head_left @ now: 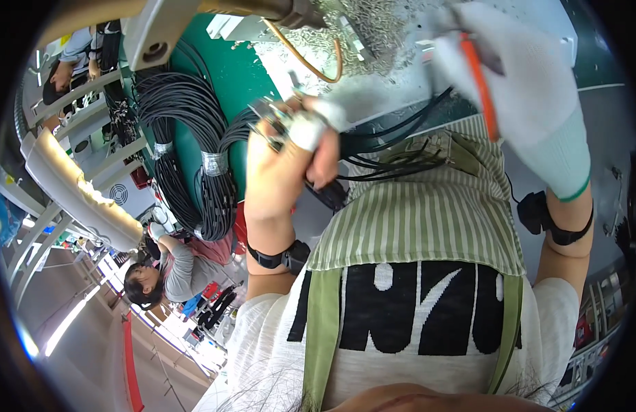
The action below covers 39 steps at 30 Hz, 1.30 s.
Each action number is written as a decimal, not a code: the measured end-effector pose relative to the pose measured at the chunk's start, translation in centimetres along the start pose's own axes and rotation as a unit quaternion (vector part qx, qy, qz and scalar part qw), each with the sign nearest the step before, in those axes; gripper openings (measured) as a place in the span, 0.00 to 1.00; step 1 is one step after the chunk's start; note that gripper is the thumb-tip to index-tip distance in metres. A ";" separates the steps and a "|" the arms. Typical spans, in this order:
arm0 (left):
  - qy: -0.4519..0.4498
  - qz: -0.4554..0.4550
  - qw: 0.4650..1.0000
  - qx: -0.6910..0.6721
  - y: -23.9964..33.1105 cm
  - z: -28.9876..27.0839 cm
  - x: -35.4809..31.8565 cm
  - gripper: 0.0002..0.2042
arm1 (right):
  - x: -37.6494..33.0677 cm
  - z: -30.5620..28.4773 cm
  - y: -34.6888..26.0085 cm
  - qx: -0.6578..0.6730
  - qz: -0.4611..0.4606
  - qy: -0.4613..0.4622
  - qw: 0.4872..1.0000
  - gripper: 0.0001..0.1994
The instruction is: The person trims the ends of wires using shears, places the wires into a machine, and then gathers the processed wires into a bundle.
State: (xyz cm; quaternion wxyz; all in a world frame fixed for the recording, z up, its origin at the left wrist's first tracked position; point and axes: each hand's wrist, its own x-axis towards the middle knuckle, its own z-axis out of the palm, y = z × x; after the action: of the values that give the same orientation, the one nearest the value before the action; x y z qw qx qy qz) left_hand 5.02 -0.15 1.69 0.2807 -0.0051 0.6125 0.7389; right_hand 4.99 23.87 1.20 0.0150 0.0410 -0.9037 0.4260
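Observation:
My left hand [280, 165], with white coverings on some fingertips, is closed around a bunch of black cables [393, 165]. Small metallic ends of the cables stick out past the fingers, blurred by motion. The cables hang from this hand across the lap. My right hand [530, 89], in a white knitted glove, grips a red-handled hand tool [481, 86]. Its working end is smeared, so I cannot tell its exact kind. The tool is held apart from the cables, to the right and above a white surface [407, 89].
Small metallic clippings [379, 34] lie heaped on the white surface. Coiled black cable bundles [187, 103], bound with clear wrap, rest at the left on the green table [242, 75]. A metal machine arm [156, 31] and an orange tube [304, 65] reach in above. Two people sit farther left.

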 end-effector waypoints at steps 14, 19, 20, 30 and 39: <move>-0.048 -0.054 0.997 0.033 2.0 3.2 0.8 0.10 | -1.6 0.4 0.7 0.048 -0.334 0.040 0.940 0.08; -0.132 0.010 0.988 0.082 0.6 3.7 1.5 0.11 | -1.9 -0.9 1.2 0.175 -0.196 -0.048 0.964 0.07; -0.105 0.125 0.975 0.153 -0.2 4.5 1.3 0.13 | -1.8 -1.5 0.9 0.309 -0.047 -0.147 0.939 0.08; -0.097 0.448 0.714 0.530 0.0 3.6 1.5 0.26 | -2.3 -1.6 0.1 0.450 0.221 -0.304 0.810 0.15; -0.200 0.454 0.681 0.539 1.4 2.7 1.3 0.21 | -3.4 0.4 0.9 0.398 -0.158 -0.095 0.899 0.12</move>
State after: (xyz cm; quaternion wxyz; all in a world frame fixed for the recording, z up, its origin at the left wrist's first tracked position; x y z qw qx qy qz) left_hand 4.21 2.71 3.13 -0.0190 0.5733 0.7615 0.3019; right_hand 8.29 24.37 0.05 -0.0216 0.2263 -0.6378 0.7359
